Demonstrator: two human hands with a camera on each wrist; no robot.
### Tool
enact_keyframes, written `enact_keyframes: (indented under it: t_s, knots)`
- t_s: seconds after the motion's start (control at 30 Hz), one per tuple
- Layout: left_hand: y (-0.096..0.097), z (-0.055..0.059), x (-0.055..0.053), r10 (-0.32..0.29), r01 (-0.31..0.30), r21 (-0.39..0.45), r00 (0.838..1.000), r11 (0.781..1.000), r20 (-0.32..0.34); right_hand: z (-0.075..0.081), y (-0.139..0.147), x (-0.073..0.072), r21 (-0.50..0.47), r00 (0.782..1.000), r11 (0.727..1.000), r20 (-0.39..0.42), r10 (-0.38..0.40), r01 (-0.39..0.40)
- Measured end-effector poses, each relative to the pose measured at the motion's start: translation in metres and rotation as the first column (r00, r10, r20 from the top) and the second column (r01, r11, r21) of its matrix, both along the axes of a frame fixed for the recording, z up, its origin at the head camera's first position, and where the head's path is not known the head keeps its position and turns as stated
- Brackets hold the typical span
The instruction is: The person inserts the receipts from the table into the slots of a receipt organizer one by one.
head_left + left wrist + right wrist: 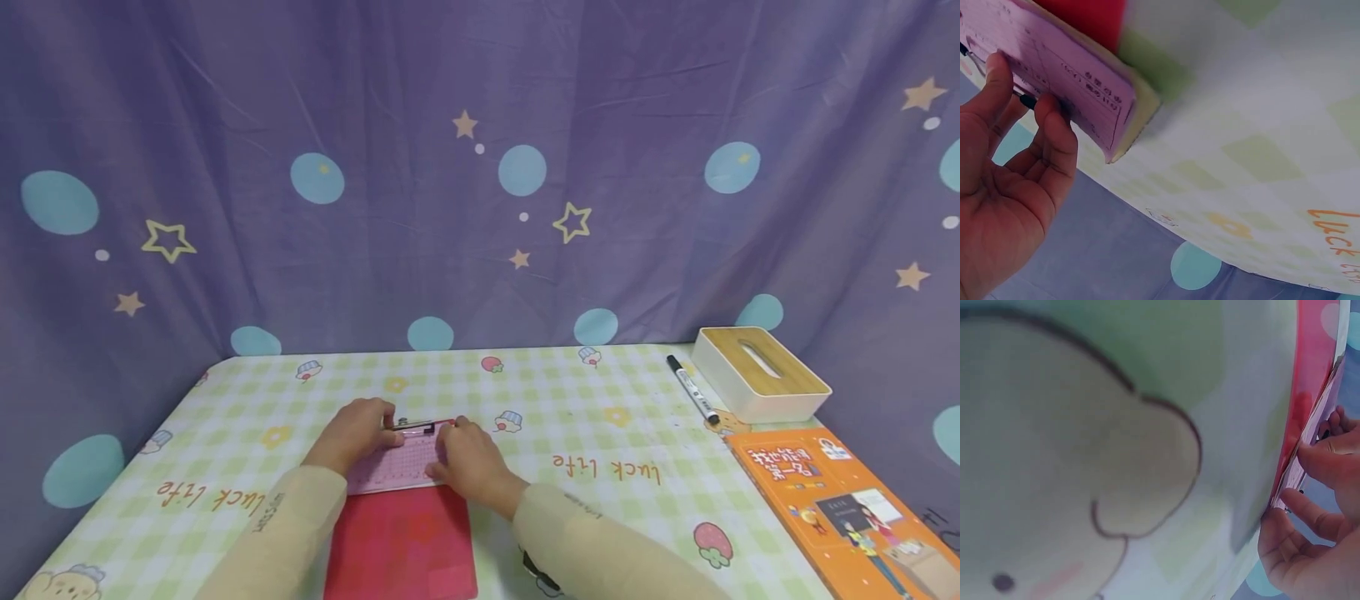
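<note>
A red clipboard [401, 542] lies on the table, with a pad of pink printed forms [397, 468] on its upper part. At its top edge is a metal clip [414, 428] with black ends. My left hand [358, 433] pinches the left part of the clip; the left wrist view shows thumb and fingers about the wire beside the pad [1079, 75]. My right hand [472, 458] holds the pad's right edge near the top corner. In the right wrist view, the right hand's [1316, 506] fingertips touch the edge of the stacked sheets [1310, 437].
On the right stand a white tissue box [765, 379] with a wooden lid and, beside it, a black-and-white marker [692, 390]. An orange book [847, 508] lies at the right front. A checked cloth [600, 517] covers the table; a purple curtain [420, 275] hangs behind it.
</note>
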State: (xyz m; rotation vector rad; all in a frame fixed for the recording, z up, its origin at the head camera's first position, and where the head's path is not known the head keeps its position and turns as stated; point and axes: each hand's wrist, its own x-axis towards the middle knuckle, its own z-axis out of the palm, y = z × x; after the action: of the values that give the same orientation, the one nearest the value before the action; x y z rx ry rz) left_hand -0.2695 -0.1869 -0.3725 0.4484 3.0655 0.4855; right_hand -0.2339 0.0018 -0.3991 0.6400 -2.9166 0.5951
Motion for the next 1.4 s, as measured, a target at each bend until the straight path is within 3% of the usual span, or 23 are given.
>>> enact_keyframes:
  t_s: [0.2,0.5,0.77,1.0,1.1,1.4]
  knots:
    - [0.001,0.002,-0.003,0.006,-0.005,-0.022,1.000,1.000,0.022,0.001,-0.001,0.002,-0.022,1.000,1.000,-0.005,-0.012,0.011]
    - [0.004,0.004,-0.001,-0.042,0.041,-0.059,0.999,0.997,-0.011,0.001,-0.002,0.005,0.008,0.999,0.999,-0.009,-0.045,0.045]
    - [0.006,0.001,-0.003,-0.043,0.041,-0.109,0.999,0.993,-0.013,-0.001,-0.002,0.006,0.020,0.999,0.998,-0.004,-0.052,0.052]
    - [0.008,-0.002,0.004,-0.072,0.060,-0.134,0.994,0.989,-0.088,-0.001,-0.003,0.007,0.050,0.998,0.997,-0.030,-0.053,0.054]
    - [0.010,-0.002,0.008,-0.043,0.027,-0.163,0.994,0.986,-0.098,0.000,-0.004,0.007,0.053,0.998,0.997,-0.035,-0.045,0.047]
    - [0.018,0.000,0.014,0.137,-0.144,-0.193,0.989,0.971,-0.051,0.003,-0.006,0.008,0.046,0.999,0.998,0.003,-0.053,0.053]
